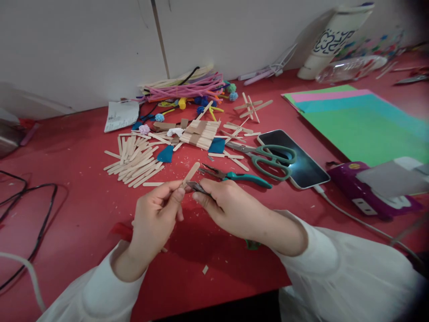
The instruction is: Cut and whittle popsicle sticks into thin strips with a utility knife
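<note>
My left hand (157, 221) pinches a wooden craft stick (192, 173) between thumb and fingers, its free end tilted up to the right. In my right hand (236, 208) is a craft knife (197, 187), its grey metal end against or very close to the stick. The fist hides most of the knife's handle. Just beyond my right hand lie pliers (250, 179) with teal handles. Green-handled scissors (271, 161) rest partly on a phone (301, 172). A fanned pile of craft sticks (134, 163) lies beyond my left hand.
Behind the pile are joined sticks (201, 134), blue scraps (165, 154) and pink pipe cleaners (184, 91). Coloured sheets (355, 125) and a purple power strip (365, 192) occupy the right. Black cable (47, 223) loops at left. Shavings dot the red table (83, 201).
</note>
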